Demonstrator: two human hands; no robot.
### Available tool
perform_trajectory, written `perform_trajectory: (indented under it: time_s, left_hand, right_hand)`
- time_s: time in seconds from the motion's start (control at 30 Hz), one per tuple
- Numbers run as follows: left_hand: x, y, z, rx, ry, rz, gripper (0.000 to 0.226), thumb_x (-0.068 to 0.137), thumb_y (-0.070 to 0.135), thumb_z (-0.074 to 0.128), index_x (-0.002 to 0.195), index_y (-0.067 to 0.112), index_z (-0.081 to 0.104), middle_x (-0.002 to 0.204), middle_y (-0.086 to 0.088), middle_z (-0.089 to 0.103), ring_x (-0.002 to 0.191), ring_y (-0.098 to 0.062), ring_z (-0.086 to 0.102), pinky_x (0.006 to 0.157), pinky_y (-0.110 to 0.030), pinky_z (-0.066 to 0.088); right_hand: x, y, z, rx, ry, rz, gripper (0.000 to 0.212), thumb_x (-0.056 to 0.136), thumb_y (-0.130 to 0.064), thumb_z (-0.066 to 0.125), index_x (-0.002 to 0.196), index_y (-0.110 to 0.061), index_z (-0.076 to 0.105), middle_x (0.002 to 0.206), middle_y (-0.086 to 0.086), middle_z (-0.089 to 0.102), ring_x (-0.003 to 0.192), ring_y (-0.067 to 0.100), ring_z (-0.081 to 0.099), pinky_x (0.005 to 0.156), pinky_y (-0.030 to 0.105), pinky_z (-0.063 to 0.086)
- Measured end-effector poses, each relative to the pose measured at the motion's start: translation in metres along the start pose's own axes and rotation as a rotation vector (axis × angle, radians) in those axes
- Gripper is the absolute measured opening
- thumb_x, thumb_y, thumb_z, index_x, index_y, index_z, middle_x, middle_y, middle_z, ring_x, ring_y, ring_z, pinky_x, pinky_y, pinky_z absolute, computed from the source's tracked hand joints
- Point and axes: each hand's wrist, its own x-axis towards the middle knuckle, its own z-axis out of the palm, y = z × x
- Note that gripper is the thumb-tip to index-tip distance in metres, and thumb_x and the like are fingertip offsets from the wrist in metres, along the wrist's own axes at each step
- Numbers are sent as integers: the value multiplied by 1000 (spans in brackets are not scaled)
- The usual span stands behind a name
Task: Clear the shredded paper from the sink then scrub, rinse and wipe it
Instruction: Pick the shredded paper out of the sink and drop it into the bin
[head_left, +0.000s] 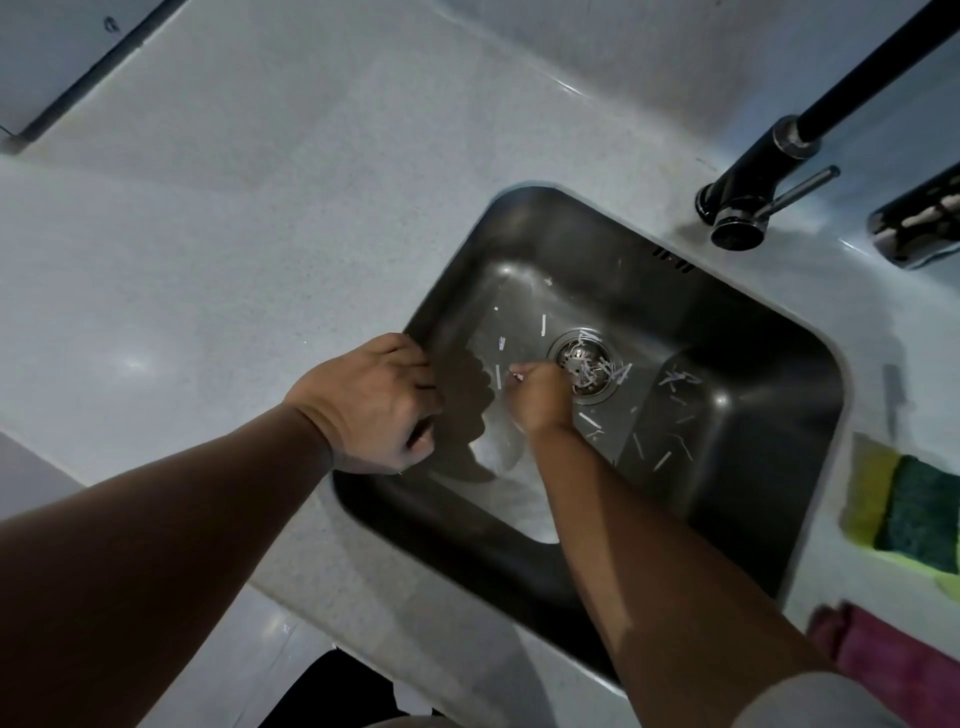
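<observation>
A dark steel sink (727, 332) is set in a pale speckled counter. White shredded paper strips (670, 379) lie scattered over its bottom, and a clump of them fills the round drain (589, 364). My right hand (540, 397) is down in the basin just left of the drain, fingers curled and pinching paper strips off the bottom. My left hand (374, 402) grips the sink's left rim, fingers curled over the edge.
A black faucet (769, 166) with a metal lever stands behind the sink at the upper right. A yellow-green scrub sponge (904, 506) and a pink cloth (883, 660) lie on the counter (208, 260) to the right. A dark object (919, 223) sits beside the faucet.
</observation>
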Motion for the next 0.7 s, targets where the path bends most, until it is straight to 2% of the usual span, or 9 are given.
perform_trajectory:
  time_s: [0.07,0.23,0.33,0.4,0.53,0.7]
  left_hand:
    - [0,0,-1,13,-8,5,50,92,51,39,100,22,79,100,3,76,104,-20,64,110,-36,37]
    - [-1,0,1,19,-12,7,50,92,50,37,100,23,78,100,4,75,106,-20,62,111,-36,35]
    - [-1,0,1,4,-6,4,50,92,51,36,102,25,78,102,6,75,108,-19,62,111,-35,34]
    - [-1,-1,2,-5,12,7,49,91,51,38,102,25,78,102,6,75,107,-18,62,110,-34,33]
    - [-1,-2,3,-11,19,11,47,91,50,40,102,24,78,104,5,75,108,-19,62,109,-35,35]
    - [-1,-2,2,-17,37,16,44,90,49,44,99,23,79,103,5,75,107,-19,63,109,-35,35]
  right_hand:
    - [-4,-11,13,-73,-12,-41,15,87,-9,72,99,-4,79,104,14,76,98,27,72,92,27,54]
    - [5,-16,14,-206,-36,-104,22,86,-1,60,95,-9,78,96,13,76,94,30,72,87,35,58]
    - [16,-11,2,-255,-47,-99,24,86,4,58,92,-11,77,93,6,75,88,23,69,87,29,56]
    - [27,-1,-5,-96,13,29,26,88,5,60,95,-13,77,93,2,73,84,18,65,81,23,52]
    - [38,14,-19,374,-3,219,22,94,6,55,105,-1,73,77,7,68,63,16,65,71,36,58]
    - [46,6,-24,518,-34,246,24,97,0,57,89,-16,72,75,5,68,62,13,67,79,34,60]
